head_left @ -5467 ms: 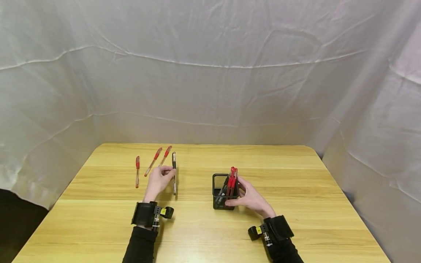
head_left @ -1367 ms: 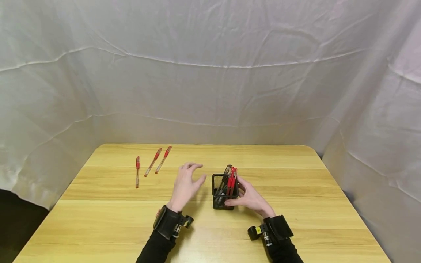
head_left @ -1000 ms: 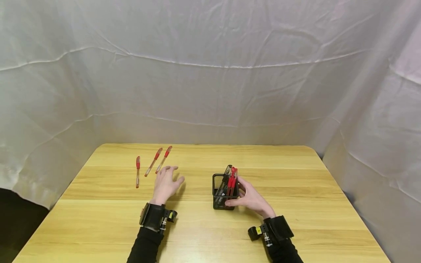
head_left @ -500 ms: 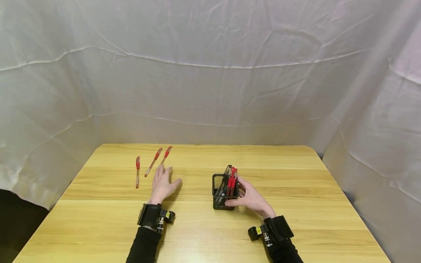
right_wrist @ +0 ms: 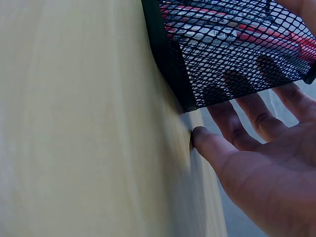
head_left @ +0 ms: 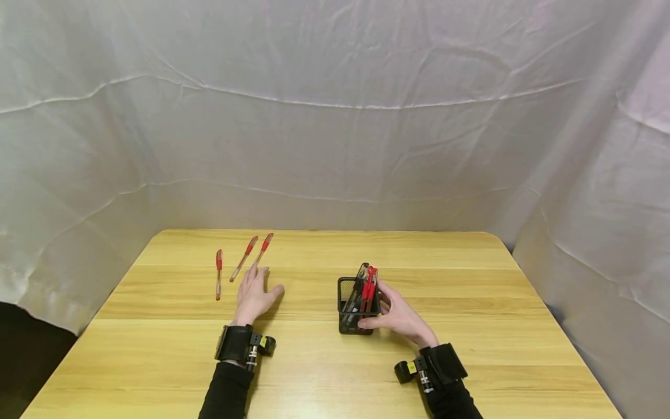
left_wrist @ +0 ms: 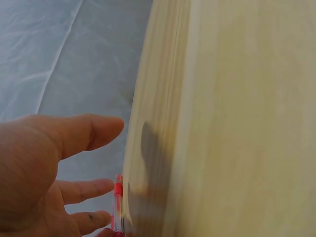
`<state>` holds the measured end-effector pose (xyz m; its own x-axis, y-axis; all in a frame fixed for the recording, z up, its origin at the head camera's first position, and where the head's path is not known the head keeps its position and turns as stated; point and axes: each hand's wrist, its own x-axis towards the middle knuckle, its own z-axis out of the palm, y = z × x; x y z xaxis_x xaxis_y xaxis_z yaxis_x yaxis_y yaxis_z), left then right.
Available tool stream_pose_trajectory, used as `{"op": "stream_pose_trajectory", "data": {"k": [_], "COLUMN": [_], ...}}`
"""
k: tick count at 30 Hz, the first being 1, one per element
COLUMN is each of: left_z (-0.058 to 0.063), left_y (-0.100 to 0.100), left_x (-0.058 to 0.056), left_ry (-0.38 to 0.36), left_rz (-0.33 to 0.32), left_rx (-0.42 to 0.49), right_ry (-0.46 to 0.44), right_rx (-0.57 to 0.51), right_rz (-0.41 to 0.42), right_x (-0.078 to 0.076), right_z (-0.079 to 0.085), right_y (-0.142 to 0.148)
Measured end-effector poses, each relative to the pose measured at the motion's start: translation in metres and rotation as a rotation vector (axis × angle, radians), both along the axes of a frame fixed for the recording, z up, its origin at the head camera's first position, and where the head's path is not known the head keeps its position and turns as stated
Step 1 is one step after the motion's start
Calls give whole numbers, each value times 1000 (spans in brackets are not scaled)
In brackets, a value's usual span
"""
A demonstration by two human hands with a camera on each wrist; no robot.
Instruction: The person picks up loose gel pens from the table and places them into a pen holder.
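My left hand (head_left: 253, 298) reaches over the left of the table, fingers spread and fairly straight. Its fingertips are at the lower end of the rightmost red pen (head_left: 266, 242), partly covering it. That red pen (left_wrist: 118, 189) shows beside the fingers in the left wrist view; whether they touch it I cannot tell. A square black mesh pen holder (head_left: 342, 317) stands upright, with red pens (head_left: 369, 285) and black pens (head_left: 357, 292) leaning in it. My right hand (head_left: 400, 317) holds the holder's right side, thumb in front. Fingers (right_wrist: 229, 121) lie against the mesh in the right wrist view.
Two more red pens lie farther left, one tilted (head_left: 244, 259) and one nearly straight (head_left: 219, 273). The wooden table (head_left: 445, 262) ends at a grey cloth (head_left: 335, 145) behind and at the sides. Both wrists carry black camera bands.
A black pen lifted by my left hand now stands in the holder. The left hand came back left, empty, towards the red pens. My right hand has stayed on the holder.
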<state>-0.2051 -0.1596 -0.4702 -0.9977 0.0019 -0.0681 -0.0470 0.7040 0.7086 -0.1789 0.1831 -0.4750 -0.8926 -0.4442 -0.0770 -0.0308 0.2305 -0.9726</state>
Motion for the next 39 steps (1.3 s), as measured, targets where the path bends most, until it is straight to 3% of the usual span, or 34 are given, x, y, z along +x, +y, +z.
{"op": "stream_pose_trajectory", "data": {"k": [10, 20, 29, 39], "left_z": [-1, 0, 4, 1], "left_y": [0, -1, 3, 1], "left_x": [2, 1, 3, 0], "left_ry": [-25, -65, -61, -91], "left_rz": [38, -14, 50, -10], "left_rx": [6, -45, -85, -87], "right_ry": [10, -7, -26, -6], "right_rx": [9, 18, 34, 18], "right_rz": [2, -4, -25, -13], "right_x": [-1, -1, 1, 1], "right_z": [-1, 1, 2, 2], "right_y": [1, 1, 2, 0]}}
